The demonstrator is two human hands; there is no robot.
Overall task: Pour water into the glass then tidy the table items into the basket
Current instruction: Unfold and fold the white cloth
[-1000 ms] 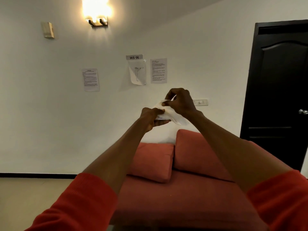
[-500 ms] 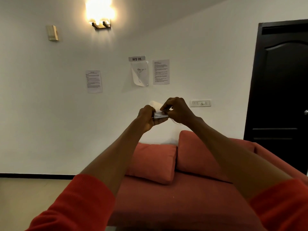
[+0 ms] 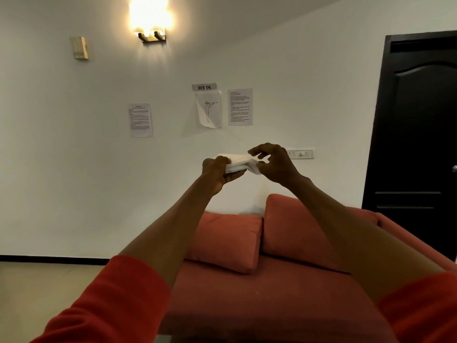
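Observation:
Both my arms are stretched forward at chest height in front of the wall. A folded white cloth (image 3: 238,162) lies flat between my hands. My left hand (image 3: 217,170) grips its left end, thumb on top and fingers underneath. My right hand (image 3: 274,162) pinches the cloth's right end with thumb and lower fingers, while its upper fingers are curled above the cloth. No table, glass, water container or basket shows in this view.
A red sofa (image 3: 272,293) with two red cushions (image 3: 230,240) stands below my arms against the white wall. A dark door (image 3: 420,144) is at the right. Papers (image 3: 239,106) and a lit wall lamp (image 3: 150,21) are on the wall. Floor shows at lower left.
The cloth went from a bunched bundle to a flatter folded shape. My right hand shifted to the right end and my hands moved slightly apart. The view drifted a little.

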